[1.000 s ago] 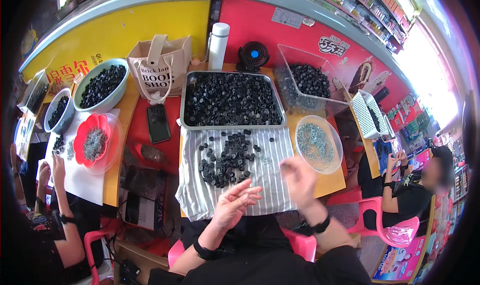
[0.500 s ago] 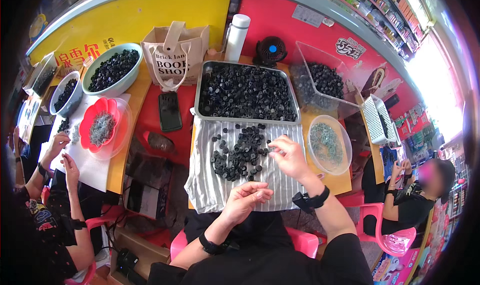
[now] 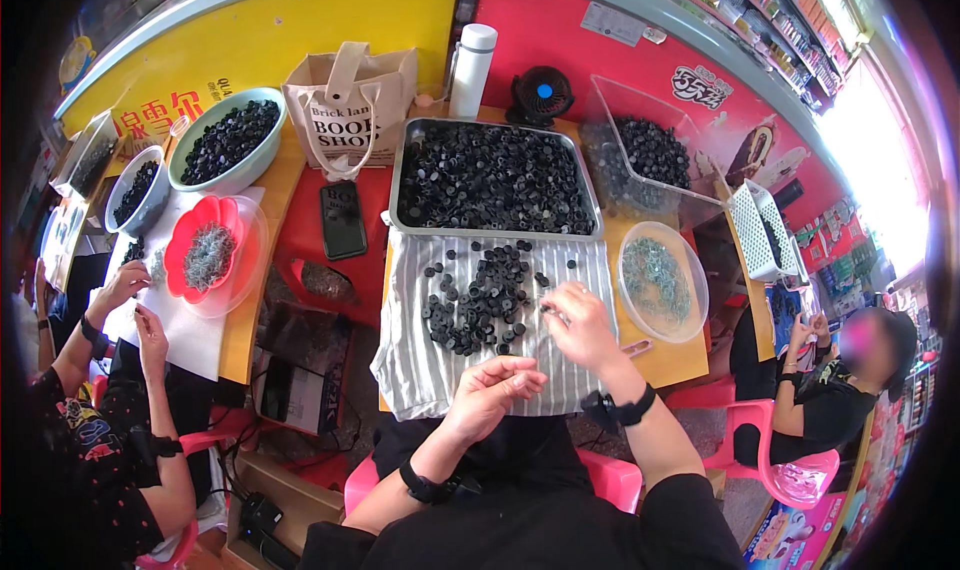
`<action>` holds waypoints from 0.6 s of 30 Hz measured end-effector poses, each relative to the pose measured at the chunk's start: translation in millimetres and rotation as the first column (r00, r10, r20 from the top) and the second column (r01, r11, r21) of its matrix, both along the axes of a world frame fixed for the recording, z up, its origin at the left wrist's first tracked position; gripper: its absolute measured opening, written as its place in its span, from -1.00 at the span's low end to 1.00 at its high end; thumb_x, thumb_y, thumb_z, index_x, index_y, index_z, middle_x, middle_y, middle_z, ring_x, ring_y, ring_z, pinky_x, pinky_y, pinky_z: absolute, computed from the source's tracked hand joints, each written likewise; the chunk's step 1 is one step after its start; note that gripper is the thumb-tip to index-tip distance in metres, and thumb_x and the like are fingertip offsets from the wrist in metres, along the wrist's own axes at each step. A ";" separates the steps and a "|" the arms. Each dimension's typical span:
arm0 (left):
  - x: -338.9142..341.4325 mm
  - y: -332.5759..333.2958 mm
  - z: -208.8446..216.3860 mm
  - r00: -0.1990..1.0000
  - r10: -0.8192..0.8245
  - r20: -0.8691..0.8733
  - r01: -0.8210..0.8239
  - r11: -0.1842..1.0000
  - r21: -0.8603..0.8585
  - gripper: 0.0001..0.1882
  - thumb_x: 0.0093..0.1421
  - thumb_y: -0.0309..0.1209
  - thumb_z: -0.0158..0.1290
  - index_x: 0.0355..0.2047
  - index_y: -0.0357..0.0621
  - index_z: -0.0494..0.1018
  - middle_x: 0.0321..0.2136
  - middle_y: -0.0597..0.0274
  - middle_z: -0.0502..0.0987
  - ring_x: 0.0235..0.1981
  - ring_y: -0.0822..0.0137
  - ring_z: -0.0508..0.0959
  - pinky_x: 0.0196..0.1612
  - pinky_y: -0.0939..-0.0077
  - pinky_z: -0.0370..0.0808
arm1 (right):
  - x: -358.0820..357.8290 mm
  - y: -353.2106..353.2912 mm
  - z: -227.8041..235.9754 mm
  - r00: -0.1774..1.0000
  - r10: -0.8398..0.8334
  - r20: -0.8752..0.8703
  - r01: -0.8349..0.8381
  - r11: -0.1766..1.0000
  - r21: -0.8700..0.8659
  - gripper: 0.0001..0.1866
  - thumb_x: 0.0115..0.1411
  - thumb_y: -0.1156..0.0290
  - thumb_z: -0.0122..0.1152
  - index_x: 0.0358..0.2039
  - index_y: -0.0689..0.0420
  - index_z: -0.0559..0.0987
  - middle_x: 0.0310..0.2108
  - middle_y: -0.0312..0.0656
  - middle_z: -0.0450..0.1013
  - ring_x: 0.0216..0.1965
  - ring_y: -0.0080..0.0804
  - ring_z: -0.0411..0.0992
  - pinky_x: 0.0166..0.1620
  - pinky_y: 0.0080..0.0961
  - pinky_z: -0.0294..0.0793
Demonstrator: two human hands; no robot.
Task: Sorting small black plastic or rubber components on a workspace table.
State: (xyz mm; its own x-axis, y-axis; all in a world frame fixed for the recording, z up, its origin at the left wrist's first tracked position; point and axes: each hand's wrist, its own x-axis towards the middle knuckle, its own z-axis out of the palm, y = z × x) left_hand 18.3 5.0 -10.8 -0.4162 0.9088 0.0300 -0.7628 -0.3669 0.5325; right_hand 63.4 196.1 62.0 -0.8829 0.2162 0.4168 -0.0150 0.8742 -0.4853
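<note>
Small round black pieces, like caps, lie in a loose pile on a grey-and-white striped cloth. Just right of the pile is my right hand, thumb and fingers pinched together. A small dark piece, seemingly one of the caps, shows at its fingertips. Nearer to me, over the cloth's front part, my left hand is closed with thumb against forefinger; what it holds, if anything, is too small to make out. Beyond the pile stands a metal tray full of the same black pieces.
Right of the cloth sits a round clear tub of thin greenish-silver bits; behind it is a clear bin of black pieces. A fan, white bottle and tote bag stand at the back. People work on both sides.
My right hand has moved slightly nearer to me and to the right, away from the pile, with a small dark piece at its fingertips. My left hand has stayed nearly still.
</note>
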 end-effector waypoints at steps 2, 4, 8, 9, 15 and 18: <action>-0.3 -0.2 -0.1 1.000 0.001 0.012 -0.001 1.000 0.000 -0.71 0.29 -0.56 -0.04 0.02 -0.31 0.43 -0.15 -0.08 0.56 -0.18 0.29 0.58 -0.10 0.51 0.47 | 20.0 -11.0 1.5 0.999 0.000 0.038 -0.006 0.990 0.144 -0.88 -0.10 0.62 0.15 -0.48 0.20 0.47 -0.44 -0.09 0.36 -0.32 -0.06 0.39 -0.22 -0.26 0.41; -0.4 -0.5 2.4 1.000 -0.001 0.017 0.001 1.000 -0.005 -0.71 0.29 -0.56 -0.04 0.02 -0.31 0.43 -0.15 -0.09 0.56 -0.18 0.28 0.57 -0.09 0.50 0.47 | 39.5 -22.5 -4.6 0.997 -0.010 0.078 -0.013 0.958 0.286 -0.90 -0.11 0.61 0.16 -0.52 0.20 0.44 -0.45 -0.08 0.33 -0.34 -0.06 0.37 -0.25 -0.26 0.41; -0.5 0.7 1.4 1.000 -0.001 0.017 0.001 1.000 0.002 -0.71 0.28 -0.57 -0.04 0.01 -0.32 0.43 -0.15 -0.10 0.56 -0.18 0.28 0.57 -0.09 0.50 0.47 | 57.3 -39.0 -11.8 0.991 0.004 0.135 -0.047 0.947 0.318 -0.89 -0.14 0.61 0.16 -0.55 0.20 0.42 -0.46 -0.09 0.31 -0.35 -0.09 0.36 -0.33 -0.28 0.42; -0.7 0.9 1.2 1.000 0.001 0.021 -0.002 1.000 0.011 -0.71 0.28 -0.57 -0.04 0.01 -0.32 0.43 -0.15 -0.10 0.56 -0.18 0.28 0.57 -0.09 0.50 0.47 | 58.8 -39.5 -11.4 0.993 0.022 0.115 -0.052 0.962 0.267 -0.89 -0.15 0.63 0.15 -0.53 0.22 0.44 -0.45 -0.10 0.34 -0.34 -0.09 0.38 -0.34 -0.30 0.43; -1.1 -0.2 2.0 1.000 0.006 0.007 -0.006 1.000 -0.018 -0.71 0.28 -0.56 -0.03 0.00 -0.32 0.44 -0.16 -0.09 0.57 -0.18 0.28 0.58 -0.09 0.50 0.47 | 55.9 18.1 -21.2 0.949 -0.261 0.175 0.309 0.873 -0.377 -0.89 -0.04 0.66 0.22 -0.44 0.25 0.55 -0.44 -0.14 0.45 -0.43 -0.35 0.48 -0.38 -0.49 0.43; -1.0 0.6 4.0 1.000 -0.010 -0.012 0.010 1.000 0.001 -0.71 0.29 -0.50 0.00 0.01 -0.29 0.43 -0.15 0.02 0.58 -0.19 0.37 0.56 -0.10 0.53 0.45 | 56.5 33.3 -26.8 0.909 -0.258 0.327 0.380 0.834 -0.401 -0.89 -0.02 0.59 0.30 -0.44 0.27 0.54 -0.45 -0.16 0.44 -0.49 -0.43 0.45 -0.40 -0.51 0.42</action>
